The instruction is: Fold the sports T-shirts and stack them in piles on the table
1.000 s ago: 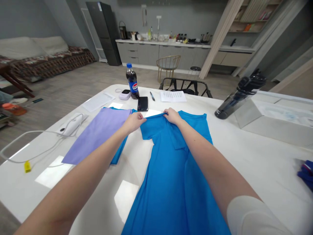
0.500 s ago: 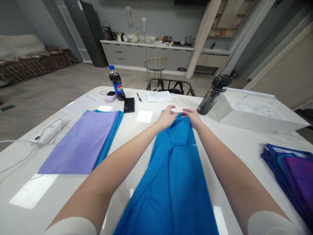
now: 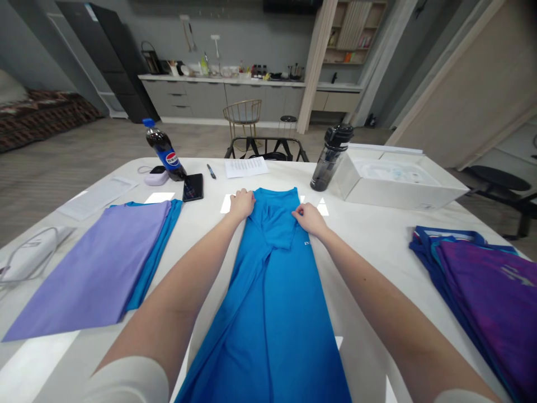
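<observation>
A long, folded blue shirt lies down the middle of the table, with a sleeve folded over its upper part and small white lettering near the right edge. My left hand grips the shirt's left edge near the far end, its fingers curled around the fabric. On the opposite side my right hand pinches the right edge, slightly closer to me than the left hand. Between the hands, the far edge of the shirt is spread fairly straight. Its near end runs out of view below.
Folded lilac and blue clothes lie left, near a white corded device. Behind stand a cola bottle, phone, pen and paper. To the right are a dark water bottle, white box and purple clothes.
My hands have moved apart, from close together at the shirt's far end to its two side edges. The far end now lies wider and flatter. The camera view has shifted right.
</observation>
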{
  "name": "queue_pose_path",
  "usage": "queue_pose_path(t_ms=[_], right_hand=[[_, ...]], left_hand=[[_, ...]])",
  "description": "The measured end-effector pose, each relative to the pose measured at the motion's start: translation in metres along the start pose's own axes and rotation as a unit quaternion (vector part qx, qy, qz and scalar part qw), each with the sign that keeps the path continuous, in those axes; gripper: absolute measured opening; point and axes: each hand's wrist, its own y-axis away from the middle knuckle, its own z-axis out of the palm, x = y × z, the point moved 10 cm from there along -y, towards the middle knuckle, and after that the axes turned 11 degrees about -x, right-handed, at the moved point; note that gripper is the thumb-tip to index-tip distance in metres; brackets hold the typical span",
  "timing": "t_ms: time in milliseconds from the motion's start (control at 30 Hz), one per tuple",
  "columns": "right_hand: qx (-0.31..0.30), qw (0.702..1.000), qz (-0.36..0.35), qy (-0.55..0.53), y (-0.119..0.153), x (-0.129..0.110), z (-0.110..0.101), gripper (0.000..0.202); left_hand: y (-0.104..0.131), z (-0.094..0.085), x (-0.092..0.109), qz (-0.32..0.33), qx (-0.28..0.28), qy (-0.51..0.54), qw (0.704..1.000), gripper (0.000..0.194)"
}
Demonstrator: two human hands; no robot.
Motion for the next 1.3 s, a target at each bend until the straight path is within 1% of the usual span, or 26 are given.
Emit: queue_pose_path(t_ms=[100,167,200,267,333,367,400,433,467,500,533,567,600,633,700,767,833,900,1000,1133,1200,1300], right_hand=[[0.025,0.998,0.025,-0.045,0.001,0.006,-0.021,0.019],[0.052,0.995,0.056,-0.060,0.001,0.012,-0.034,0.018],[0.064,0.993,0.075,-0.058,0.000,0.014,-0.038,0.017],[0.082,0.989,0.115,-0.045,-0.003,0.020,-0.039,0.017],[0.084,0.985,0.150,-0.029,-0.006,0.026,-0.030,0.018],[0.080,0.984,0.158,-0.024,-0.008,0.028,-0.024,0.019],[0.079,0.984,0.160,-0.019,-0.009,0.029,-0.018,0.021],[0.085,0.985,0.152,-0.015,-0.008,0.027,-0.014,0.023],[0.100,0.985,0.137,-0.009,-0.006,0.024,-0.013,0.026],[0.122,0.986,0.113,-0.002,-0.001,0.017,-0.014,0.029],[0.145,0.986,0.084,0.009,0.006,0.008,-0.016,0.031],[0.162,0.985,0.052,0.022,0.014,-0.002,-0.017,0.033],[0.165,0.985,0.017,0.037,0.024,-0.015,-0.015,0.033],[0.156,0.986,-0.020,0.050,0.035,-0.028,-0.011,0.032],[0.108,0.988,-0.086,0.066,0.058,-0.050,0.005,0.032],[0.055,0.987,-0.126,0.079,0.083,-0.064,0.024,0.037],[0.015,0.986,-0.130,0.103,0.103,-0.065,0.041,0.045],[-0.012,0.986,-0.105,0.129,0.116,-0.057,0.054,0.051],[-0.023,0.988,-0.062,0.143,0.125,-0.044,0.062,0.057],[-0.004,0.989,-0.046,0.142,0.128,-0.041,0.058,0.060],[0.001,0.988,-0.047,0.145,0.128,-0.043,0.057,0.060],[0.005,0.987,-0.048,0.151,0.127,-0.044,0.057,0.060]], left_hand=[[0.005,-0.013,-0.007,-0.015,0.062,0.025,0.998,0.029],[0.009,-0.018,-0.017,-0.049,0.098,0.047,0.993,0.030],[0.010,-0.017,-0.022,-0.073,0.103,0.059,0.990,0.030],[0.012,-0.010,-0.032,-0.129,0.091,0.080,0.984,0.028],[0.017,-0.009,-0.035,-0.164,0.096,0.090,0.978,0.028],[0.022,-0.012,-0.031,-0.158,0.111,0.087,0.977,0.029],[0.027,-0.016,-0.022,-0.132,0.132,0.081,0.979,0.029],[0.034,-0.021,-0.009,-0.084,0.150,0.075,0.982,0.030],[0.042,-0.023,0.007,-0.020,0.158,0.072,0.985,0.031],[0.051,-0.022,0.024,0.050,0.151,0.074,0.985,0.033],[0.062,-0.017,0.040,0.115,0.132,0.078,0.981,0.034],[0.074,-0.011,0.054,0.166,0.108,0.084,0.977,0.035],[0.085,-0.002,0.063,0.197,0.082,0.087,0.973,0.035],[0.095,0.007,0.069,0.211,0.057,0.084,0.972,0.036],[0.110,0.026,0.074,0.205,0.018,0.060,0.977,0.043],[0.121,0.040,0.075,0.191,0.004,0.027,0.981,0.050],[0.126,0.046,0.075,0.179,0.007,0.003,0.984,0.053],[0.127,0.048,0.074,0.167,0.008,-0.008,0.986,0.054],[0.125,0.048,0.073,0.164,0.007,-0.010,0.986,0.053],[0.130,0.038,0.073,0.178,0.037,0.016,0.983,0.048],[0.140,0.030,0.069,0.175,0.063,0.033,0.982,0.043],[0.169,0.022,0.060,0.165,0.081,0.038,0.982,0.037]])
